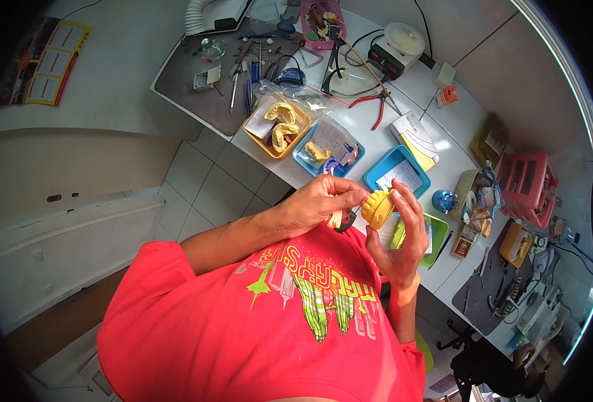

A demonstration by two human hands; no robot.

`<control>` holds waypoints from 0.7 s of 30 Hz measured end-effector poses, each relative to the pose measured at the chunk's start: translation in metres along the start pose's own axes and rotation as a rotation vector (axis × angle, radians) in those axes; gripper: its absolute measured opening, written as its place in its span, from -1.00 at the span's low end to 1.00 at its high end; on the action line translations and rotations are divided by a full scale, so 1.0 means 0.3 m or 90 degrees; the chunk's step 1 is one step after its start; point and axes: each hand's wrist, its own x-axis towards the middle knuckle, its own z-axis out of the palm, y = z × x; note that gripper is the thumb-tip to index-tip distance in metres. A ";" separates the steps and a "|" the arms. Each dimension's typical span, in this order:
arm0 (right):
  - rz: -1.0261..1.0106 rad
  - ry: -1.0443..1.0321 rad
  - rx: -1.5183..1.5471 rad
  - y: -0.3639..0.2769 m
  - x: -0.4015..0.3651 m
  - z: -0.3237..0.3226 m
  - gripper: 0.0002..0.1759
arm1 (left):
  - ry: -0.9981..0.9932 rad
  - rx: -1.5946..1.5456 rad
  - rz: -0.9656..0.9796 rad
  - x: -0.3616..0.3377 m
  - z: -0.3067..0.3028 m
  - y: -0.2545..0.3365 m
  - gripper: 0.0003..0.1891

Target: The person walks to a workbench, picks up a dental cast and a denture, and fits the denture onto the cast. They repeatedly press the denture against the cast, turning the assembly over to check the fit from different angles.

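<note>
Yellow dental model, one, occupies the right grip; left grip holds one dark piece.

Around one yellow dental cast, two hands. Beyond that cast, two blue trays, one tan basket bearing two pale casts, one pair of red-handled pliers, one pink bin. To its right, one green tray.

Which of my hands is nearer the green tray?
Right. Your right hand overlaps part of the green tray in this view; your left hand is farther away, off to its left.
</note>
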 end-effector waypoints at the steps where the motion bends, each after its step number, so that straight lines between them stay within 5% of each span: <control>1: 0.000 0.000 0.000 -0.001 -0.002 -0.001 -0.25 | 0.006 -0.031 -0.016 -0.003 0.007 0.013 -0.74; 21: 0.023 0.002 0.000 -0.017 -0.002 -0.007 -0.25 | -0.029 -0.125 -0.044 0.009 0.030 0.046 -0.65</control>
